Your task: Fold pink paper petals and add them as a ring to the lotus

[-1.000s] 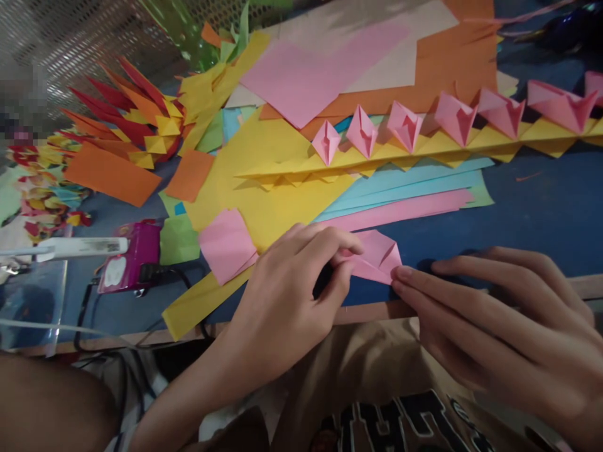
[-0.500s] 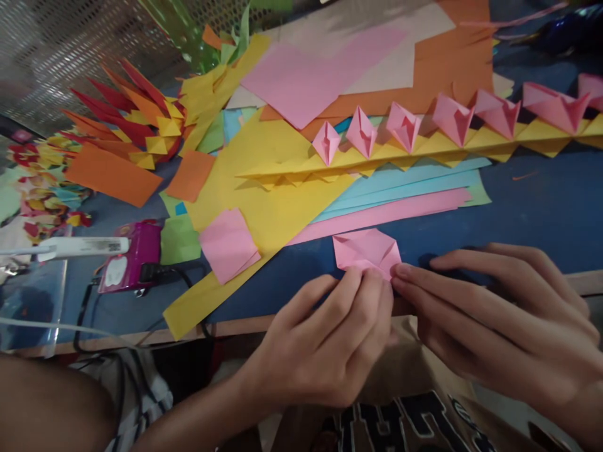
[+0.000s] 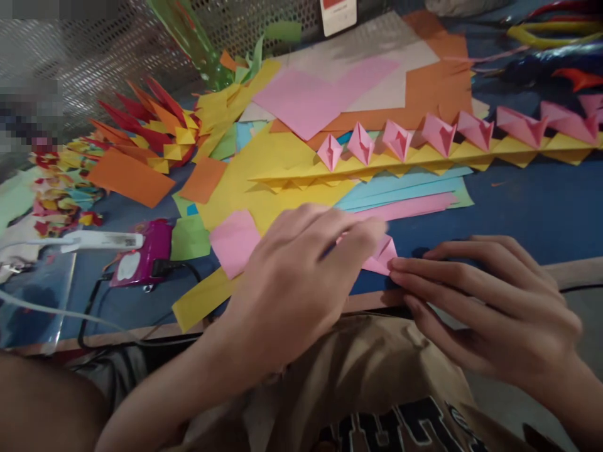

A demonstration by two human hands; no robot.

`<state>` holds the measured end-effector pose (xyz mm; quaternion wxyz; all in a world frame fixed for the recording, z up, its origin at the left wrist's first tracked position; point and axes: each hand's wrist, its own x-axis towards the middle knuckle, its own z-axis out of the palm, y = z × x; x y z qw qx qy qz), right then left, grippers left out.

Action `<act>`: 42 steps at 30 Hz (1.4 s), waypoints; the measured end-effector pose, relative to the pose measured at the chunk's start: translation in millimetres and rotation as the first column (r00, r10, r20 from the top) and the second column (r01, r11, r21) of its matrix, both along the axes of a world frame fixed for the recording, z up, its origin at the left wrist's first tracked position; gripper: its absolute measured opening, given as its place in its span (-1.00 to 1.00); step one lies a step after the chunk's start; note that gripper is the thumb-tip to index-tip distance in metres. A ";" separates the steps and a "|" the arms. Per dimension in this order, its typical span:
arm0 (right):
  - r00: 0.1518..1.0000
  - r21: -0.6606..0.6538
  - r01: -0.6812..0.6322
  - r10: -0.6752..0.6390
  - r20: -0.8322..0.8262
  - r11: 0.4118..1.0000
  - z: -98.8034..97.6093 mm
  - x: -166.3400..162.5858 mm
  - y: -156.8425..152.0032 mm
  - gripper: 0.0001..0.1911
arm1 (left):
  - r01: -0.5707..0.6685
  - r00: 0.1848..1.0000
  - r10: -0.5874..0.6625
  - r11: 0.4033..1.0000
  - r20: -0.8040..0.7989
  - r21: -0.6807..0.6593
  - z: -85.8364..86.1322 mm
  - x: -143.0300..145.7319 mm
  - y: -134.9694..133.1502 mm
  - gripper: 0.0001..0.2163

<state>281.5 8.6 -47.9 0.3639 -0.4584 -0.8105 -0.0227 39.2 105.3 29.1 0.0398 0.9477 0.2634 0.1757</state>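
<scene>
A small folded pink paper lies near the front edge of the blue table, creased into an angular shape. My right hand has its fingertips closed on the paper's right corner, the other fingers stretched out behind. Across the top of the same paper reaches my left hand, hiding its left part. Its fingertips are blurred, so whether they grip the paper's far side does not show. Beyond, several folded pink pieces stand in a row along a zigzag-edged yellow paper strip.
Left of my left hand lie pink paper squares on a large yellow sheet. Farther left are a purple box with cables and a spiky red-orange paper piece. Yellow-handled scissors lie back right. A phone stands behind.
My left hand has moved up and away from the paper's near edge to over its far side. My right hand stays at the right corner. The view has shifted slightly.
</scene>
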 end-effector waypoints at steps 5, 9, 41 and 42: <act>0.998 -0.101 0.034 -0.039 -0.052 0.994 12.7 -0.7 0.0 -0.78 | 0.213 0.959 -0.253 0.940 -0.126 -0.267 -7.1 26.5 25.4 -0.65; 0.990 -0.140 0.113 -0.124 -0.074 0.984 17.0 -4.8 4.8 -0.84 | 0.178 0.974 -0.209 0.940 -0.082 -0.291 -12.4 29.6 26.8 -0.75; 0.976 -0.214 0.195 -0.211 -0.057 0.957 23.9 -13.5 -1.3 -0.80 | 0.266 0.961 -0.275 0.949 -0.029 -0.169 -18.2 16.4 26.4 -0.79; 0.982 -0.206 0.174 -0.186 -0.043 0.963 23.5 -13.2 -1.9 -0.82 | 0.276 0.958 -0.284 0.947 -0.026 -0.161 -18.1 15.6 25.3 -0.77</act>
